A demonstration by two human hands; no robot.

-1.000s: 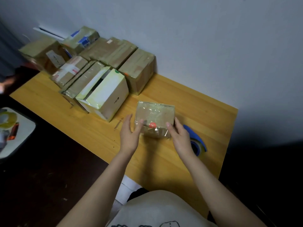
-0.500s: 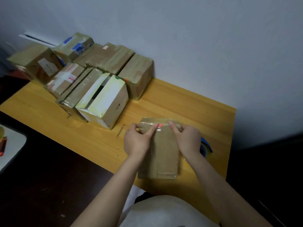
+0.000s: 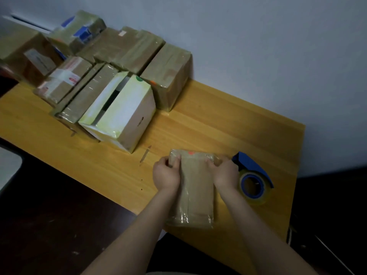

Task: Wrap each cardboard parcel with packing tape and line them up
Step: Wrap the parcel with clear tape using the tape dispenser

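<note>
Though the parcel (image 3: 198, 191) partly hides them, left hand (image 3: 166, 173) and right hand (image 3: 225, 172) pinch its far end.

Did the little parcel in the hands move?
Yes. The parcel tipped from standing to lying flat, toward the near edge of the table, beside the blue tape dispenser.

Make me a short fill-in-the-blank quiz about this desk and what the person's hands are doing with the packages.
1. The left hand and the right hand both grip the far end of a brown parcel wrapped in clear ____.
2. The tape dispenser lying beside the right hand is coloured ____.
3. The finished parcels are grouped at the far ____ end of the table, against the wall.

Missing words: tape; blue; left.
</note>
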